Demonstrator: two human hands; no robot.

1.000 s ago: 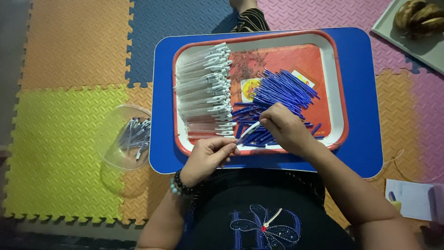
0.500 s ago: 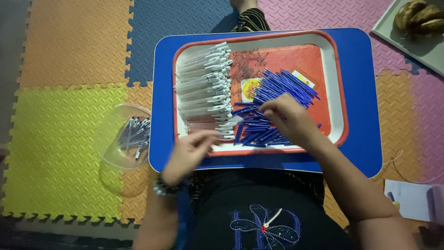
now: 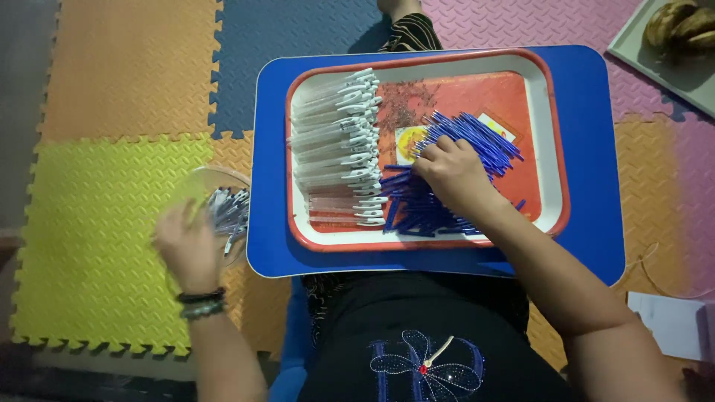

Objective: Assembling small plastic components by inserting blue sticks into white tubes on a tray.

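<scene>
A red tray with a white rim (image 3: pixel 555 134) sits on a blue lap table (image 3: pixel 596 82). A row of clear pen barrels with white ends (image 3: pixel 335 141) lies along the tray's left side. A heap of thin blue pen parts (image 3: pixel 477 138) fills the middle. My right hand (image 3: pixel 454 175) rests on the blue heap, fingers curled into it. My left hand (image 3: pixel 186 246) is out over the foam floor at a clear bowl (image 3: pixel 223 186) holding several pens; its fingers are blurred, and whether it holds a pen I cannot tell.
Coloured foam floor tiles surround the lap table: yellow (image 3: pixel 97 223), orange and blue. A grey tray with brown food (image 3: pixel 674 33) lies at the top right. White paper (image 3: pixel 670 324) lies at the lower right. A striped sleeve (image 3: pixel 410 30) shows beyond the table.
My left hand has left the tray's front edge and swung left to the clear bowl on the floor. My right hand has shifted slightly up onto the blue heap.
</scene>
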